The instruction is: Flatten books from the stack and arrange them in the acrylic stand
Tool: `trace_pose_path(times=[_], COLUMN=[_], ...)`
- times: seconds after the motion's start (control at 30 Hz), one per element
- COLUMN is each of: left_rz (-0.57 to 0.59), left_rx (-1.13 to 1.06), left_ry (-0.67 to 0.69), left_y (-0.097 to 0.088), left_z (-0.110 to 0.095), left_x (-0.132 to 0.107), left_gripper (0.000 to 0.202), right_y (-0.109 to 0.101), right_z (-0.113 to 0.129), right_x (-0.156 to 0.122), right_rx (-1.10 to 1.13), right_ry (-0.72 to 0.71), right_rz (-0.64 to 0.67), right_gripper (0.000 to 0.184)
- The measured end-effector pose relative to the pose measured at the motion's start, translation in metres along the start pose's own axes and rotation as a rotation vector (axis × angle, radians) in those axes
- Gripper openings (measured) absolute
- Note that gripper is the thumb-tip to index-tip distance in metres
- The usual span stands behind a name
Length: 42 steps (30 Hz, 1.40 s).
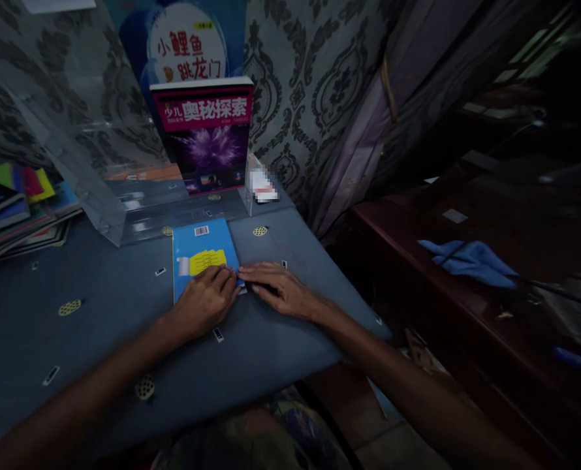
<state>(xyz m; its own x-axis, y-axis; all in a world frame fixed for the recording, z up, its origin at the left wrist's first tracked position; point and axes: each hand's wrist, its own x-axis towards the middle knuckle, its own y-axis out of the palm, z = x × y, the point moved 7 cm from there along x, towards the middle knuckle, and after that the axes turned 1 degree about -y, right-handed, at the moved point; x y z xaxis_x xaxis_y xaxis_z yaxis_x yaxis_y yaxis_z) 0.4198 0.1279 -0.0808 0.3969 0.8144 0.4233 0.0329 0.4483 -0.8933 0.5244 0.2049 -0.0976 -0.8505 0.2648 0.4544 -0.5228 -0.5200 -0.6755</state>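
A thin blue book point(207, 236) lies on the table with a barcode near its top and a yellow patch in the middle. My left hand point(207, 297) rests over its lower part, fingers bent and closed on the lower right corner; the thumb is mostly hidden. From the right, my right hand point(283, 290) reaches the same corner with fingertips touching the edge. Its fingers are stretched out together, with the thumb apart below them. A sliver of pages shows beneath the corner.
Behind the book stands a clear acrylic rack point(114, 219) holding a purple book point(207, 140) and a taller blue book point(173, 26). Stacked books point(21, 209) lie at left. On the right, a dark red surface point(393, 228) carries a blue cloth point(471, 261). A patterned cloth point(109, 313) covers the table.
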Motion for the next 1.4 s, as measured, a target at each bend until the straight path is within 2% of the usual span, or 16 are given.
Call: trace_pose_path(times=[0.37, 0.57, 0.77, 0.97, 1.2, 1.4], left_rz=[-0.017, -0.003, -0.003, 0.022, 0.134, 0.109], left_rx=[0.064, -0.009, 0.069, 0.057, 0.124, 0.083], left_ry=[0.028, 0.015, 0.049, 0.014, -0.049, -0.038], left_y=[-0.003, 0.001, 0.002, 0.007, 0.021, 0.009], left_z=[-0.002, -0.001, -0.005, -0.006, -0.017, -0.025], left_x=[0.002, -0.001, -0.002, -0.003, -0.027, -0.046], left_gripper=[0.031, 0.029, 0.031, 0.03, 0.041, 0.051], right_y=[-0.002, -0.001, 0.006, 0.009, 0.006, 0.006], right_z=[0.003, 0.004, 0.001, 0.008, 0.014, 0.011], right_x=[0.001, -0.001, -0.005, -0.01, -0.01, -0.011], right_rx=[0.022, 0.035, -0.144, -0.286, -0.376, -0.368], right_ry=[0.0, -0.065, -0.086, -0.107, -0.122, -0.17], right_rz=[-0.02, -0.03, 0.019, 0.041, 0.048, -0.011], right_gripper=[0.036, 0.04, 0.038, 0.037, 0.043, 0.044])
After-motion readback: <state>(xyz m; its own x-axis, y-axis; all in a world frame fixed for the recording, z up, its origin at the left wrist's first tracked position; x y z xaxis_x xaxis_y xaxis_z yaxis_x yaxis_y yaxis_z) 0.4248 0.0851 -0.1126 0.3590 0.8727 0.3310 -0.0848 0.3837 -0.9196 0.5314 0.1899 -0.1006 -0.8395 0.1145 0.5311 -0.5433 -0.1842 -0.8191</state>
